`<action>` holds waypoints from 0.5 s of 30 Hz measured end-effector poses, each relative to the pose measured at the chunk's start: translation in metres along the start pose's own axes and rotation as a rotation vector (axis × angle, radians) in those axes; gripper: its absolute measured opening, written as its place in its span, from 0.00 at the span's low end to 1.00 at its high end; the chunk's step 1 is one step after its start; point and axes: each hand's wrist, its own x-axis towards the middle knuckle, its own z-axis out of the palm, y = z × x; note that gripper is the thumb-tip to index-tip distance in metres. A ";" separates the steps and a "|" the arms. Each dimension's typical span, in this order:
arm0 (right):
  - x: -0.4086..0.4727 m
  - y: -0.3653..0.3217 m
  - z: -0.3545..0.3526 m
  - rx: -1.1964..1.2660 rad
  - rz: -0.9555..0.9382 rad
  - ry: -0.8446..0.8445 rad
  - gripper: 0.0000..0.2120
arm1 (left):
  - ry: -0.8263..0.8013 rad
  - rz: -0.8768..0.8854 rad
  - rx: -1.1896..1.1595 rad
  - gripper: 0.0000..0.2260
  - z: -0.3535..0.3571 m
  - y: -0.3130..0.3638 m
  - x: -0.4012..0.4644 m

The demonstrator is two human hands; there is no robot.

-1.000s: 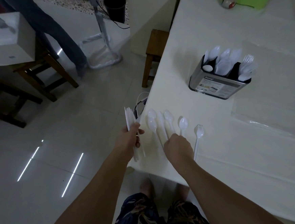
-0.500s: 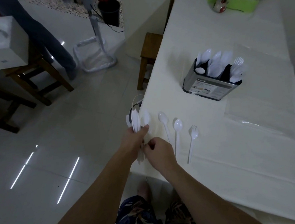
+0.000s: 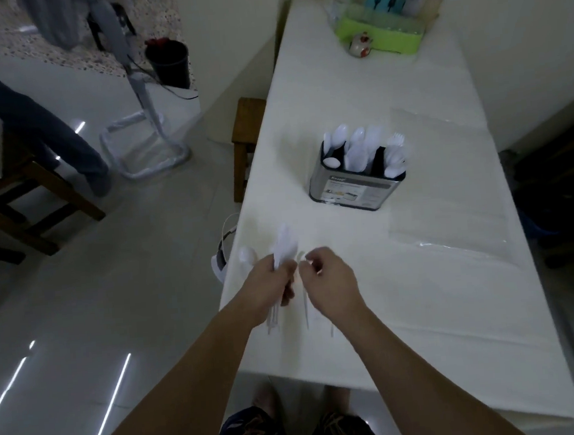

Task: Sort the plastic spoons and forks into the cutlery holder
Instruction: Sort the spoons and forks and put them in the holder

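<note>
My left hand grips a bunch of white plastic spoons, bowls up, with the handles sticking out below the fist. My right hand is just to its right, low over the table. Its fingertips are pinched on the neck of a single white spoon whose handle lies on the white tablecloth. Another thin handle tip pokes out under my right wrist. The metal cutlery holder stands further back, with spoons and forks upright in its compartments.
A clear plastic bag lies flat to the right of the holder. A green tray with bottles stands at the table's far end. A wooden stool is beside the table's left edge. Another person's leg is at the far left.
My right hand has left my left hand and shifted right onto a spoon on the table. My left hand has moved with its bunch over the table edge. The view has tilted up.
</note>
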 end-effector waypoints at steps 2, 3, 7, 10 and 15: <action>0.014 0.001 -0.018 0.136 0.006 0.038 0.24 | -0.089 0.040 0.066 0.09 0.014 0.008 0.001; 0.021 0.000 -0.026 0.189 -0.016 0.034 0.29 | -0.143 0.063 0.125 0.09 0.021 0.012 0.002; 0.041 -0.003 -0.055 0.204 -0.056 0.008 0.25 | -0.293 0.077 0.349 0.07 0.050 0.027 0.005; 0.045 0.003 -0.065 0.152 -0.067 0.013 0.11 | -0.274 0.052 0.377 0.06 0.067 0.035 0.008; 0.039 0.007 -0.087 -0.108 -0.192 0.008 0.12 | -0.186 0.125 0.417 0.13 0.078 0.038 0.022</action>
